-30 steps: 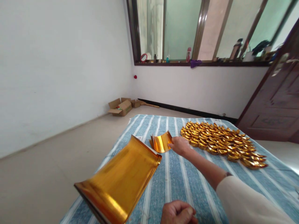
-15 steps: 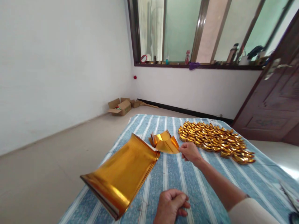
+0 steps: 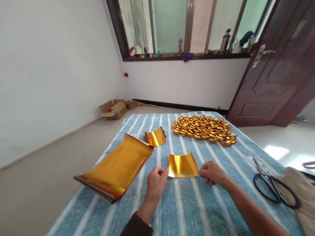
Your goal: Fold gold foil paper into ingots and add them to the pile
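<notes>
A small rectangular sheet of gold foil paper (image 3: 183, 165) is stretched between my two hands, its far edge curling up. My left hand (image 3: 157, 182) pinches its near left corner. The near right corner is pinched by my right hand (image 3: 213, 172). Left of them lies a thick stack of large gold foil sheets (image 3: 118, 167), ends curled. Just beyond that stack sits a small pile of cut gold sheets (image 3: 156, 136). Many folded gold paper ingots (image 3: 203, 127) are massed together at the far right of the cloth.
Black-handled scissors (image 3: 273, 190) lie at the right, beside a beige cloth (image 3: 292, 186). A blue-and-white striped cloth (image 3: 169, 209) covers the work surface. Cardboard boxes (image 3: 114, 110) stand on the floor beyond, and a brown door (image 3: 268, 82) at the right.
My right hand has drawn one small sheet off the pile and brought it nearer. My left hand has moved forward and taken its left corner. The view has shifted right.
</notes>
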Action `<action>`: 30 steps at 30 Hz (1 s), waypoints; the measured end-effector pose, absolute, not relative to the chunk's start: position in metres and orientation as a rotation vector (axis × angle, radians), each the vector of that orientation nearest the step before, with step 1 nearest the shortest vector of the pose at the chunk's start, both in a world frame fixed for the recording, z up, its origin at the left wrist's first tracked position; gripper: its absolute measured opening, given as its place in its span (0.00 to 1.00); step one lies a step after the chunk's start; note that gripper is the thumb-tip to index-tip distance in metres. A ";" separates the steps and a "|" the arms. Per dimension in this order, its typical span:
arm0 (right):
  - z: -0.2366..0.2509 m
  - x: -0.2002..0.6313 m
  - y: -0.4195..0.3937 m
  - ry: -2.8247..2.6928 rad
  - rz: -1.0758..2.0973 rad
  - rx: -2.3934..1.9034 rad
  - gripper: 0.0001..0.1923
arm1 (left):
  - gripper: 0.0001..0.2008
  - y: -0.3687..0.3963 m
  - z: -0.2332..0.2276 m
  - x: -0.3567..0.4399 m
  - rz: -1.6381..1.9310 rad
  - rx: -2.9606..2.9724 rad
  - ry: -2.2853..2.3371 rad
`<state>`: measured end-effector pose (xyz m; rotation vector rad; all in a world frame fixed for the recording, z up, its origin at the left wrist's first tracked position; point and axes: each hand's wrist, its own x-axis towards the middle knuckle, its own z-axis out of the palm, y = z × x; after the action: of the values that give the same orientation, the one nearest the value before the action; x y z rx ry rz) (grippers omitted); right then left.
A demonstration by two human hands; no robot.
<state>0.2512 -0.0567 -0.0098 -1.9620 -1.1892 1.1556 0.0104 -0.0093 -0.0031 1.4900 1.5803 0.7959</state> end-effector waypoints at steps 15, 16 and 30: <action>-0.008 0.247 -0.008 -1.152 1.141 -1.825 0.14 | 0.13 0.053 0.014 0.033 0.534 1.562 1.437; -0.009 0.249 -0.008 -1.137 1.132 -1.804 0.13 | 0.12 0.055 0.016 0.034 0.536 1.552 1.413; -0.022 0.287 -0.045 -1.244 0.672 -1.394 0.06 | 0.06 0.033 0.012 0.046 0.918 1.773 1.050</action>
<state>0.2874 -0.0454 -0.0221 -1.3938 -1.2440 0.6715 0.0458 0.0327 0.0123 1.7732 1.0504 0.9185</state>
